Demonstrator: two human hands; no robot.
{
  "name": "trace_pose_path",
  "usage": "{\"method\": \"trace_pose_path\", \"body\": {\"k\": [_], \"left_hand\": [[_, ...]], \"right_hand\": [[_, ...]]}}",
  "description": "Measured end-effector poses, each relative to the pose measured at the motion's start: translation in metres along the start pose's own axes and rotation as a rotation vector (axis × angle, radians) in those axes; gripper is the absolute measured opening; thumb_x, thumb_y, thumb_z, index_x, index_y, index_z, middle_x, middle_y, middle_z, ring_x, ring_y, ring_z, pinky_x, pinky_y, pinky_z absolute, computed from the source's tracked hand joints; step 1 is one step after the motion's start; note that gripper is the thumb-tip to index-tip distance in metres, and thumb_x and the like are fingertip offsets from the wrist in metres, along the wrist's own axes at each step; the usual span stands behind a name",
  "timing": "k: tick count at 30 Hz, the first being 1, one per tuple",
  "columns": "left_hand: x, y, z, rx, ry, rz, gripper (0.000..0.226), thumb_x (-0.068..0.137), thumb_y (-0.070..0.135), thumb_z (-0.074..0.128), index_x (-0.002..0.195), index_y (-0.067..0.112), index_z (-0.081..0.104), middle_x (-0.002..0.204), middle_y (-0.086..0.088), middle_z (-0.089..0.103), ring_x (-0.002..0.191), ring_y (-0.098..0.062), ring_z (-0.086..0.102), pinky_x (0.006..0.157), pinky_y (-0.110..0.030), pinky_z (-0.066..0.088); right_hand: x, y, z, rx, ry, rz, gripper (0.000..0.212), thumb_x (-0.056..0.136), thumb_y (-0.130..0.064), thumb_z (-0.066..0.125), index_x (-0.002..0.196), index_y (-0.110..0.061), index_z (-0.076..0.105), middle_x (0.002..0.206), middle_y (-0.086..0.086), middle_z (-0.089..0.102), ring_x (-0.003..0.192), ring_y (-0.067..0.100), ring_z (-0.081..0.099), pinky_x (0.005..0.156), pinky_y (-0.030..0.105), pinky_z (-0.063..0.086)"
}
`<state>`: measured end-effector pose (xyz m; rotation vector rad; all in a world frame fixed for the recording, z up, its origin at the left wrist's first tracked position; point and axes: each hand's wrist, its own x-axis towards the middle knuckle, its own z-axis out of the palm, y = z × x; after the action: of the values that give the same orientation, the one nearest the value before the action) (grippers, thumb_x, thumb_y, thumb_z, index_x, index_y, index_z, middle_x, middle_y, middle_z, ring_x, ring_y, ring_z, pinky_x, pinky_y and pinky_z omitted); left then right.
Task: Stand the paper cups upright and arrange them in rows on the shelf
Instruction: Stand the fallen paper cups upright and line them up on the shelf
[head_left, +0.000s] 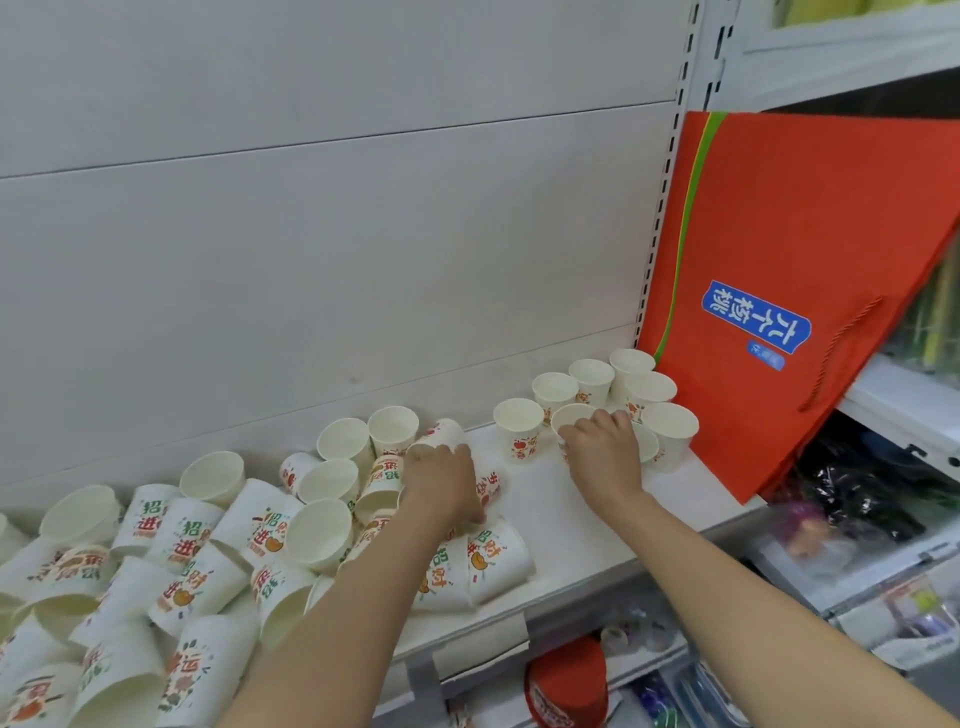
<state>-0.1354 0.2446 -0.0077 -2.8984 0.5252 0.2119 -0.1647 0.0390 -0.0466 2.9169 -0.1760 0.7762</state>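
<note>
Right hand (602, 447) grips an upright cup (569, 418) at the row's (631, 384) near edge, far right of shelf (561, 525); left hand (441, 480) curls on a tipped cup (439, 439) in the pile; advise seating flush before release.

Head cam, fwd & down, close over white shelf (566, 525) w/ back panel (322, 249) ahead.
</note>
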Motion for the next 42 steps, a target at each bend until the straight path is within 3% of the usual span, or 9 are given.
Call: {"method": "trace_pose_path", "body": {"k": [5, 10, 16, 22, 25, 29, 32, 38, 42], "left_hand": [[0.009, 0.004, -0.002, -0.076, 0.007, 0.086, 0.072, 0.075, 0.050, 0.068, 0.138, 0.029, 0.039, 0.130, -0.008, 0.043, 0.117, -0.032, 0.048, 0.099, -0.047, 0.041], [0.004, 0.019, -0.030, -0.263, 0.059, 0.180, 0.084, 0.069, 0.035, 0.080, 0.140, 0.023, 0.036, 0.130, -0.007, 0.045, 0.115, -0.027, 0.051, 0.090, -0.037, 0.048], [-0.012, 0.030, -0.044, -0.653, 0.076, 0.256, 0.078, 0.067, 0.040, 0.079, 0.132, 0.021, 0.041, 0.114, -0.001, 0.062, 0.101, -0.020, 0.058, 0.083, -0.034, 0.049], [-0.009, 0.010, -0.032, -0.978, 0.047, 0.260, 0.070, 0.075, 0.054, 0.075, 0.135, 0.028, 0.050, 0.123, 0.009, 0.061, 0.111, -0.008, 0.057, 0.095, -0.029, 0.047], [0.019, -0.028, -0.026, -0.673, 0.286, 0.123, 0.041, 0.087, 0.029, 0.068, 0.126, 0.026, 0.060, 0.119, 0.001, 0.063, 0.109, -0.018, 0.059, 0.091, -0.035, 0.048], [0.045, -0.050, -0.010, -0.214, 0.197, 0.076, 0.036, 0.084, 0.007, 0.056, 0.114, 0.023, 0.066, 0.112, -0.003, 0.062, 0.103, -0.025, 0.060, 0.074, -0.033, 0.048], [0.050, -0.046, -0.009, -0.065, 0.308, 0.074, 0.014, 0.083, 0.007, 0.052, 0.085, 0.016, 0.063, 0.095, -0.005, 0.064, 0.084, -0.027, 0.062, 0.058, -0.030, 0.034], [0.066, -0.036, -0.023, -0.256, 0.466, -0.051, 0.019, 0.076, 0.005, 0.052, 0.082, 0.013, 0.068, 0.083, -0.007, 0.066, 0.072, -0.030, 0.060, 0.056, -0.030, 0.035], [0.073, -0.030, -0.031, -0.412, 0.348, -0.161, 0.021, 0.071, 0.003, 0.057, 0.087, 0.012, 0.068, 0.082, -0.008, 0.067, 0.074, -0.029, 0.062, 0.058, -0.028, 0.041]], "right_hand": [[0.013, 0.008, -0.001, 0.040, -0.007, 0.053, 0.019, 0.055, -0.013, 0.085, 0.064, -0.018, 0.069, 0.058, -0.001, 0.063, 0.064, 0.024, 0.055, 0.068, 0.034, 0.033], [-0.026, 0.005, -0.014, 0.478, 0.209, 0.014, 0.031, 0.080, -0.025, 0.071, 0.109, -0.014, 0.068, 0.101, 0.000, 0.069, 0.097, 0.023, 0.058, 0.085, 0.037, 0.043], [-0.055, -0.010, -0.041, 0.933, -0.060, 0.070, 0.069, 0.071, -0.031, 0.081, 0.133, -0.027, 0.051, 0.129, -0.022, 0.049, 0.118, -0.005, 0.041, 0.099, 0.018, 0.035], [-0.048, -0.020, -0.032, 0.932, -0.123, 0.136, 0.080, 0.071, -0.036, 0.079, 0.140, -0.033, 0.040, 0.134, -0.016, 0.049, 0.121, 0.004, 0.044, 0.099, 0.028, 0.041], [-0.049, -0.020, -0.024, 0.938, -0.086, 0.184, 0.076, 0.072, -0.036, 0.078, 0.138, -0.030, 0.042, 0.137, -0.014, 0.047, 0.126, 0.007, 0.042, 0.100, 0.032, 0.042], [-0.046, -0.020, -0.015, 0.891, -0.075, 0.239, 0.077, 0.071, -0.036, 0.079, 0.137, -0.026, 0.042, 0.135, -0.009, 0.049, 0.126, 0.012, 0.043, 0.097, 0.027, 0.039], [-0.047, -0.020, -0.010, 0.893, -0.068, 0.287, 0.078, 0.071, -0.036, 0.080, 0.137, -0.027, 0.041, 0.137, -0.008, 0.048, 0.126, 0.013, 0.043, 0.095, 0.026, 0.041], [-0.057, -0.018, -0.009, 0.714, -0.002, 0.276, 0.086, 0.067, -0.040, 0.083, 0.139, -0.022, 0.041, 0.141, -0.003, 0.046, 0.130, 0.018, 0.041, 0.095, 0.034, 0.045], [-0.068, -0.015, -0.008, 0.503, 0.225, 0.071, 0.070, 0.067, -0.034, 0.084, 0.126, -0.012, 0.056, 0.128, 0.006, 0.057, 0.120, 0.026, 0.050, 0.098, 0.039, 0.046]]}}
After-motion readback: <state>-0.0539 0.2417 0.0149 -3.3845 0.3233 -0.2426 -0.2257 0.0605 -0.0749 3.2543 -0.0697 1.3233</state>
